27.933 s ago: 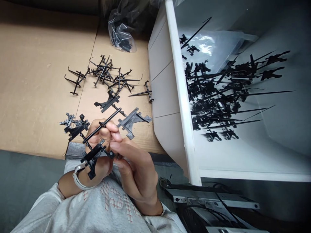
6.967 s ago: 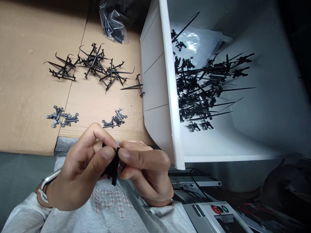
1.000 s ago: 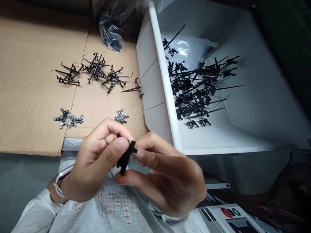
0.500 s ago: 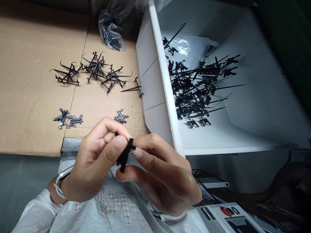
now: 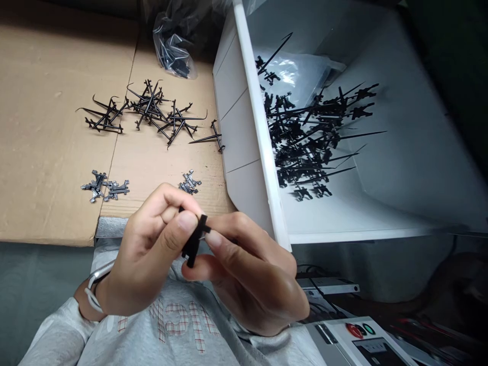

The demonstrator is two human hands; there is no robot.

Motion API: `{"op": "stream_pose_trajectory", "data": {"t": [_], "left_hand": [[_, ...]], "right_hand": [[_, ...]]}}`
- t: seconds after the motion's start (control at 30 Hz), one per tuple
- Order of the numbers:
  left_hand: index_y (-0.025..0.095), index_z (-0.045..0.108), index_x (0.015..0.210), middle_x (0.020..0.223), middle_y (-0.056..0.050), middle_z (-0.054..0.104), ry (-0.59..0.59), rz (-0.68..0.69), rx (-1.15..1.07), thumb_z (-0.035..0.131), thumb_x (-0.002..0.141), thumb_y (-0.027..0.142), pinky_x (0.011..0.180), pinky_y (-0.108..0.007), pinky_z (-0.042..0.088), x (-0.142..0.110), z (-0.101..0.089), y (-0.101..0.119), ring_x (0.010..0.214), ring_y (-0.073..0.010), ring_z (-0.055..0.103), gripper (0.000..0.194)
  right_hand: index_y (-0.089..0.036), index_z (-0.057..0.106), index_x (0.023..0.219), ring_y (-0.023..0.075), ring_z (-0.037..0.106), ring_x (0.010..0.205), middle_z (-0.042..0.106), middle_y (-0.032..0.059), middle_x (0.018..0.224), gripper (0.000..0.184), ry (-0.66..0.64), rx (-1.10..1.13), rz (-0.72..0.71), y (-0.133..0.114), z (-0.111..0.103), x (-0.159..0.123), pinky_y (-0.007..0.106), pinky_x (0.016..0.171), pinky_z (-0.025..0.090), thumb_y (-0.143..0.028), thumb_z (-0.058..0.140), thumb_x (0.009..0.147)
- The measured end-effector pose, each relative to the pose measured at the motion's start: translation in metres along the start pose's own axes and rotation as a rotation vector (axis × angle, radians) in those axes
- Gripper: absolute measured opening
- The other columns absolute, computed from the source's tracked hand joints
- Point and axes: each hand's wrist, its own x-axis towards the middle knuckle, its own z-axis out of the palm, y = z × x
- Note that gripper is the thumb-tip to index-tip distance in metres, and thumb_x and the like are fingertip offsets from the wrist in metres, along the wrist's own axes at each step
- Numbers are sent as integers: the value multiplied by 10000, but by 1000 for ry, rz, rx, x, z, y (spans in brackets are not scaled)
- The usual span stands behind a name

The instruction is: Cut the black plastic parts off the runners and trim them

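A black part [image 5: 193, 246] is pinched in the left hand [image 5: 148, 262], the thumb and forefinger clamped on it, and its upper end is left jutting past the thumb tip. It is also gripped from the other side by the right hand [image 5: 259, 274]: one fingertip is set against the stub near its upper end, and another is placed by its lower end, where contact cannot be made out. The part is held tilted, just off the near edge of the desk [image 5: 46, 157] and above the shirt [image 5: 175, 325]. Beyond the hands, clips [image 5: 116, 190] are laid along that edge in two groups. Farther back, sticks [image 5: 147, 104] are heaped toward the right edge, one just beside the bin [image 5: 259, 119]. A bag [image 5: 173, 53] is seen at the far edge. Inside the bin, more black pieces [image 5: 297, 127] are piled.
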Motion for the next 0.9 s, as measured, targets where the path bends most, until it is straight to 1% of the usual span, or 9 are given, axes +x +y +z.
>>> {"op": "stream_pose_trajectory", "data": {"t": [0.1,0.23,0.33,0.5,0.6,0.73,0.9], "left_hand": [[219,670,920,677,46,547,-16,-9,-9,720,1039,425,478,-175,351,1,-1,-1,541,-76,398,243],[221,667,912,656,49,531,-3,-21,9,726,1031,443,484,-180,355,2,0,0,533,-81,392,259],[217,656,903,635,50,518,-1,-39,12,723,1028,456,486,-190,358,1,1,1,517,-83,381,278],[211,664,900,645,46,525,-5,-59,-42,747,1016,434,513,-178,377,1,2,3,546,-84,419,264],[212,667,905,647,49,523,-18,-61,-66,746,1019,431,519,-168,379,2,2,2,547,-76,423,260],[217,661,925,651,54,533,-48,-61,-54,705,1049,430,509,-167,373,2,0,2,516,-62,392,250],[218,672,917,650,49,526,-7,-25,-48,723,1040,417,493,-159,344,2,1,1,540,-70,415,239]], "right_hand": [[-274,567,790,92,462,397,567,-81,542,253,16,16,18,1,2,-1,219,390,417,-84,699,894],[-276,561,787,94,461,395,580,-81,546,257,4,48,20,4,2,-1,229,395,409,-92,697,903],[-274,591,781,100,493,414,611,-75,561,254,-42,72,-1,5,-2,0,230,404,424,-76,711,889],[-265,613,772,101,538,435,636,-71,573,275,-119,45,27,2,-10,4,214,421,460,-45,742,874],[-253,605,761,87,529,421,630,-76,565,280,-98,18,15,0,-10,4,200,424,458,-26,733,863],[-254,614,769,87,535,417,632,-88,559,272,-53,-72,8,-2,-7,3,193,433,475,-21,710,871],[-255,586,773,81,549,410,627,-96,560,295,-46,-99,-22,-3,-5,2,182,435,479,-5,702,877]]}}
